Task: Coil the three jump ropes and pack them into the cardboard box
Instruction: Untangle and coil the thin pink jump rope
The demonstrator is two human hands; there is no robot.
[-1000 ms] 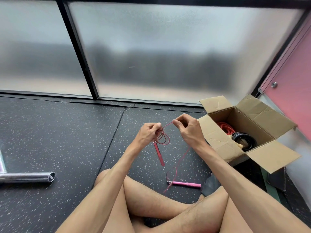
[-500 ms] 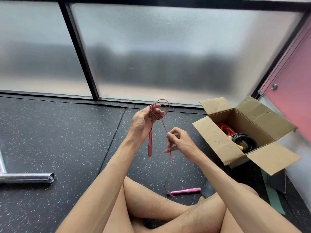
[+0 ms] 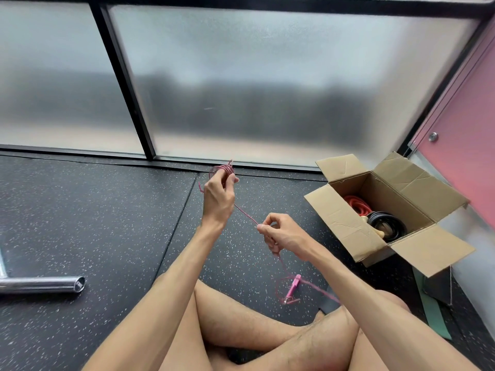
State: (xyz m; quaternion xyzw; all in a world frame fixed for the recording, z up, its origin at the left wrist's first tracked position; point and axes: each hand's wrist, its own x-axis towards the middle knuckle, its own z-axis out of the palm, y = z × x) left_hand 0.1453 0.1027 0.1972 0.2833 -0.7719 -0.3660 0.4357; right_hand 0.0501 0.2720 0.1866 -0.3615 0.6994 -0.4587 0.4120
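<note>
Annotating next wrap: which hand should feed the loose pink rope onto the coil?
Right. The right hand pinches the free strand of the pink rope; the left hand is full, gripping the coil.

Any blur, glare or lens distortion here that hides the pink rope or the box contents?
Head view: soft, even light through the frosted window, no harsh glare or hard shadows; the wide-angle lens bows the window frame toward the edges; the pink rope is thin but traceable between left hand and right hand; red rope and black rope in the cardboard box read clearly.
</note>
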